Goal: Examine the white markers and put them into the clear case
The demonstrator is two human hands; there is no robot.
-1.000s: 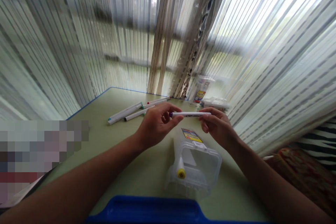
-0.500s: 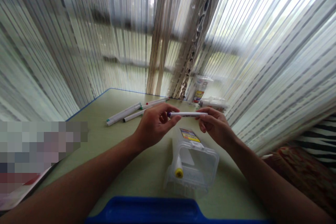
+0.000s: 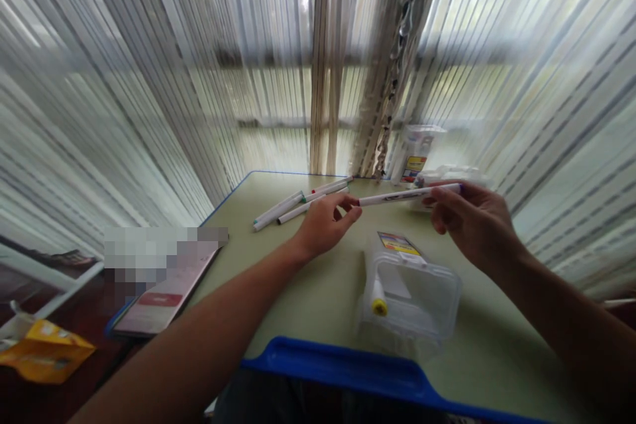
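Note:
A white marker (image 3: 397, 196) with dark lettering is held nearly level above the table between my two hands. My left hand (image 3: 322, 225) pinches its dark reddish left tip between thumb and fingertips. Near the opposite, purple end, my right hand (image 3: 479, 222) has thumb and fingers closed around the barrel. Below them a clear plastic case (image 3: 450, 301) lies on its side, its opening facing me. Inside it rests a marker with a yellow end (image 3: 379, 307). Several white markers (image 3: 278, 211) with coloured ends lie loosely beyond my left hand.
The pale green table (image 3: 318, 305) has a blue rim and a blue front tray (image 3: 342, 359). At the back right stand a clear labelled container (image 3: 417, 152) and a whitish package. A phone-like device (image 3: 159, 301) lies at the left edge. Striped curtains hang behind.
The marker has been turned around: its purple end was at my left hand and is now at my right. My right hand has moved outward and slightly up. The view has shifted left.

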